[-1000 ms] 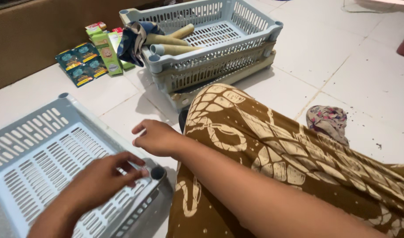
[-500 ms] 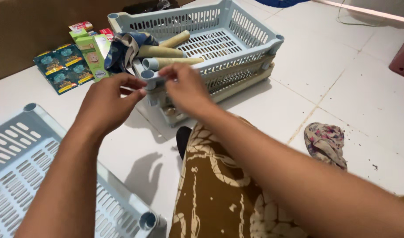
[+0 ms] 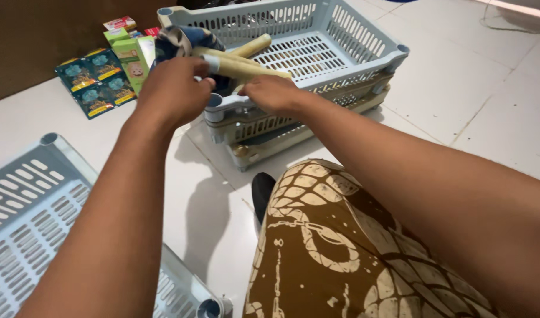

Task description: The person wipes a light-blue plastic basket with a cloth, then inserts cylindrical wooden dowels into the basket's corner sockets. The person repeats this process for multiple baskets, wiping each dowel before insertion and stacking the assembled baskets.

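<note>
white tiled floor [image 3: 458, 88], brown wall behind, left hand [image 3: 172, 91] and right hand [image 3: 273, 94] both pinching blue-grey crate [image 3: 364, 41] corner, packets [image 3: 96, 82] nearby

Bare floor [image 3: 458, 88] right of crates [image 3: 317, 76]; packets [image 3: 105, 76] crowd left.

I see a second grey-blue slatted plastic tray [image 3: 28, 206] lying flat on the white tiled floor [image 3: 476, 100] at the lower left, one corner socket at its near edge. Up by the brown wall [image 3: 40, 41] sit dark green sachets [image 3: 96, 79] laid side by side, with light green cartons [image 3: 128, 53] and a small red and white box [image 3: 119, 23] just behind them. Brown patterned batik cloth [image 3: 340, 253] fills the lower middle, a black object [image 3: 263, 194] partly hidden at its edge
</note>
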